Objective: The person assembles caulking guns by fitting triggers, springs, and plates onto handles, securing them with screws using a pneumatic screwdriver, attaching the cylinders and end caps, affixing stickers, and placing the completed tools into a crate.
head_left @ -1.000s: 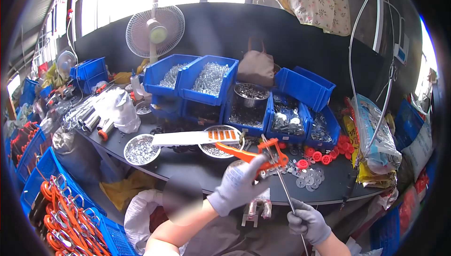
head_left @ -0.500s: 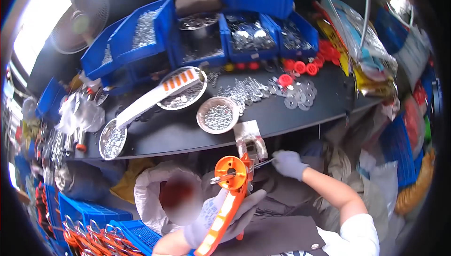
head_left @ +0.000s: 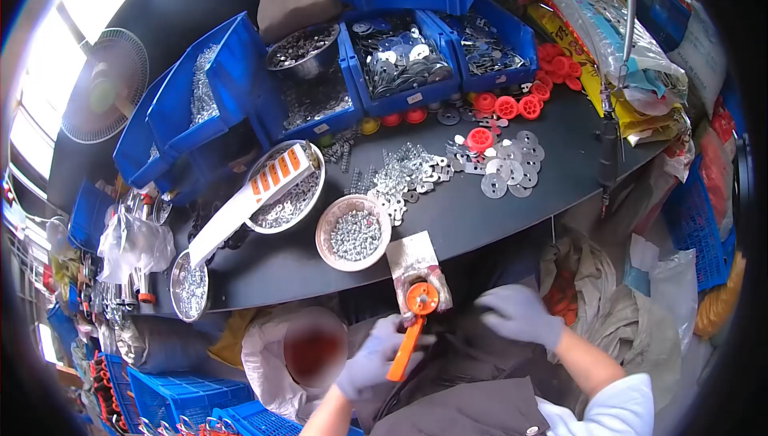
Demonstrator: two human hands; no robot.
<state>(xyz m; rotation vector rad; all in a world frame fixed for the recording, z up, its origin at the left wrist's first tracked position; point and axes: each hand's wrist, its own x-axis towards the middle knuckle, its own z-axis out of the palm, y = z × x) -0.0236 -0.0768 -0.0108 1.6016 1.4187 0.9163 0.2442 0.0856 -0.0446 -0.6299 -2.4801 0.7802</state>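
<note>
An orange plastic handle with a round slotted head (head_left: pixel 422 298) rests against a metal fixture (head_left: pixel 414 258) at the table's front edge. In its hub a small metal piece shows. My left hand (head_left: pixel 376 358), in a pale grey glove, has its fingers around the orange handle below the head. To the right of the fixture is my right hand (head_left: pixel 522 316), gloved too, apart from the orange part. Its fingers stretch to the left and nothing shows in them. Closest to the fixture on the table is a bowl of small metal parts (head_left: pixel 354 236).
Behind stand blue bins (head_left: pixel 406 60) of metal parts. Loose springs and clips (head_left: pixel 408 176), metal discs (head_left: pixel 512 166) and red wheels (head_left: pixel 506 107) lie on the table. A white strip with orange marks (head_left: pixel 248 202) crosses another bowl. A power driver (head_left: pixel 608 144) hangs at right.
The orange handle has gone from in front of my body to the fixture. The thin metal piece in my right hand no longer shows, and that hand has moved slightly down and right.
</note>
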